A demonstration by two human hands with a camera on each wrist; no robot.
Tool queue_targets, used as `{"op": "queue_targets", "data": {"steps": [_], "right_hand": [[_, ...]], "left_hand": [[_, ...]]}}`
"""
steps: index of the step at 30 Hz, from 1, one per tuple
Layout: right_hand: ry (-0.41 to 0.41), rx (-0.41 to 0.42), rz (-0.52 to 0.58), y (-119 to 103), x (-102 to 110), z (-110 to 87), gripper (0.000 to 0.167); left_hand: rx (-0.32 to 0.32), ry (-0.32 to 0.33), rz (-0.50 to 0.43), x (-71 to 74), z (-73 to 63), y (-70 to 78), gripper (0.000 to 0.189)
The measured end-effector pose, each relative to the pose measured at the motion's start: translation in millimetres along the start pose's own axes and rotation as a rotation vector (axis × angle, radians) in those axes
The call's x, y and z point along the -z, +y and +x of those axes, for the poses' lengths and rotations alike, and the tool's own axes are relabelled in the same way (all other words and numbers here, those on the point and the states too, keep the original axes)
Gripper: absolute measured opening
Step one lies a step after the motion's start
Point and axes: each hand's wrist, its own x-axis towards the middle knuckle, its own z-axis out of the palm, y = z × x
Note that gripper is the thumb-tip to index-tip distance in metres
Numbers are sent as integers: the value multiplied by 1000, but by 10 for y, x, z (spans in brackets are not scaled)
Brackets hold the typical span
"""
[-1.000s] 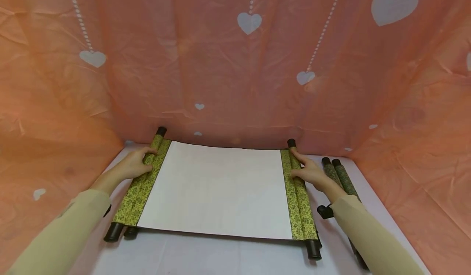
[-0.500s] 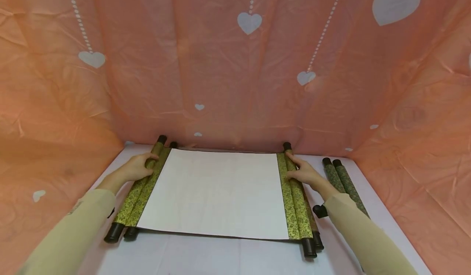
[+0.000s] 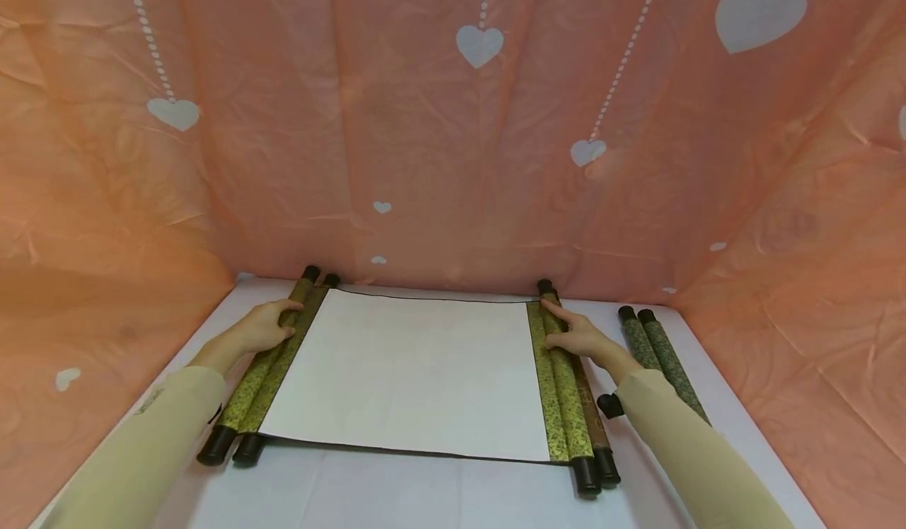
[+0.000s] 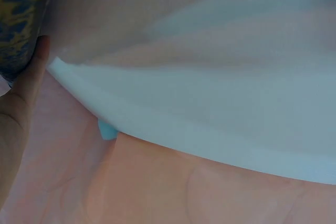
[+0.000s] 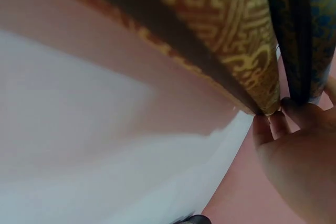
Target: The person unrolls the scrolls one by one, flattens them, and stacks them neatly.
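Observation:
An opened hanging scroll (image 3: 410, 372) spans the middle of the head view, its white paper framed by yellow-green patterned bands. My left hand (image 3: 263, 326) grips the left roller (image 3: 256, 387), thumb toward the paper. Opposite, my right hand (image 3: 586, 337) holds the right roller (image 3: 569, 407) with fingers and thumb around it. Black knobs cap both rollers. A brown patterned scroll (image 3: 593, 415) shows just right of and below the right roller. In the right wrist view, the right-hand fingertips (image 5: 278, 127) sit by a red-and-gold patterned roll (image 5: 236, 30) and a blue-patterned one (image 5: 315, 35).
Two rolled dark green scrolls (image 3: 668, 356) lie side by side at the right, partly behind the sleeve. Another black knob (image 3: 610, 405) pokes out by the right cuff. A white-covered table (image 3: 382, 494) lies beneath, with orange heart-print cloth (image 3: 453, 152) hanging around it.
The right roller has shifted left with my right hand, and less white paper shows. The scroll's far edge has lowered. More of the brown scroll shows beside it.

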Motion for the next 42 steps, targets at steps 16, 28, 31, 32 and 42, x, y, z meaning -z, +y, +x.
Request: {"op": "queue_targets", "data": {"steps": [16,28,31,32,42], "right_hand": [[-18,-10,-116,10,3,94,83],[47,122,-341,107,-33,113,70],[55,156,-364,97,-42,80,68],[59,171,-374,96,-47,65,67],[71,251,-388,82,-100,-167,65]], "left_hand": [[25,9,-26,-77,6,-44,49],[6,8,22,-133,4,-130,47],[11,8,8,-142,-2,-131,49],[3,13,23,-145,-6,-131,49],[-107,31,146,-112,-159,-91,47]]}}
